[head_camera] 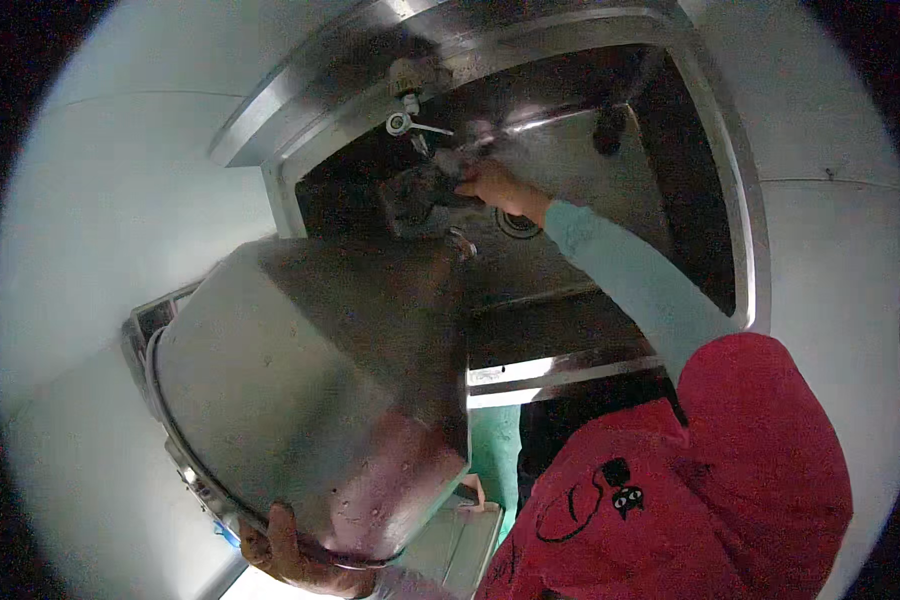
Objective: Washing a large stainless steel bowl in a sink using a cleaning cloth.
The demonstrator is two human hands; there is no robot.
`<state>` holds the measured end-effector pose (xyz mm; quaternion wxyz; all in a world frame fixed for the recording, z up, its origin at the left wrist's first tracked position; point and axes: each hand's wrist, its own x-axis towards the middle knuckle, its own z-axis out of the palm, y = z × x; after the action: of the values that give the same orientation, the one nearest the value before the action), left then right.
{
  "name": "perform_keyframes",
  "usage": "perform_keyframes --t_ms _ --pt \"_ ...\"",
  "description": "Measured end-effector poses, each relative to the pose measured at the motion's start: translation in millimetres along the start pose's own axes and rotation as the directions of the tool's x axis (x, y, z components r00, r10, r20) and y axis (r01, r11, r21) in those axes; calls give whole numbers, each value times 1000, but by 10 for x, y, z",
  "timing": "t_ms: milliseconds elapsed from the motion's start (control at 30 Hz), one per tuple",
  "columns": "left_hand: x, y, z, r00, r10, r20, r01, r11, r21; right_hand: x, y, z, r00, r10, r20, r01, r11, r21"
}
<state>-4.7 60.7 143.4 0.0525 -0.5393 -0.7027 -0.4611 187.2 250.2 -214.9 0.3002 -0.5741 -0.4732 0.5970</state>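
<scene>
A large stainless steel pot (330,330) lies tilted on its side, partly over the left end of a steel sink (487,379). At its rim, bottom left, my left hand (296,551) grips the edge with the thumb over the outer wall. Inside the sink my right hand (502,187) reaches below a tap (401,124) with a lever handle. The fingers are bent against a dark, blurred object (416,195); its kind and whether I grip it do not show. Behind the wrist, a round drain (517,223) is partly hidden.
A raised steel backsplash (300,82) runs behind the tap. A dark item (610,129) is at the sink's far right. Below the pot stands a pale lidded box or bin (461,544). A blue object (226,534) shows beyond my left hand.
</scene>
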Motion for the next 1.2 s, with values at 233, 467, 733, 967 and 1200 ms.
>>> perform_keyframes --t_ms 233,467,733,967,1200 --pt "166 -205 -269 962 -228 148 233 972 -18 -404 274 438 757 -631 172 653 712 -259" --pt "220 -278 -338 918 -353 183 360 933 -6 -237 340 882 903 41 427 -370 580 726" --pt "137 -326 -455 947 -319 -33 318 948 -32 -839 341 1061 837 22 547 -547 67 834" --pt "-28 -64 -197 932 -333 -146 319 941 -111 -964 -354 959 936 246 253 -314 248 917" --pt "-152 -6 -173 922 -369 -113 353 925 -139 -848 -593 739 923 384 -22 -322 804 501"
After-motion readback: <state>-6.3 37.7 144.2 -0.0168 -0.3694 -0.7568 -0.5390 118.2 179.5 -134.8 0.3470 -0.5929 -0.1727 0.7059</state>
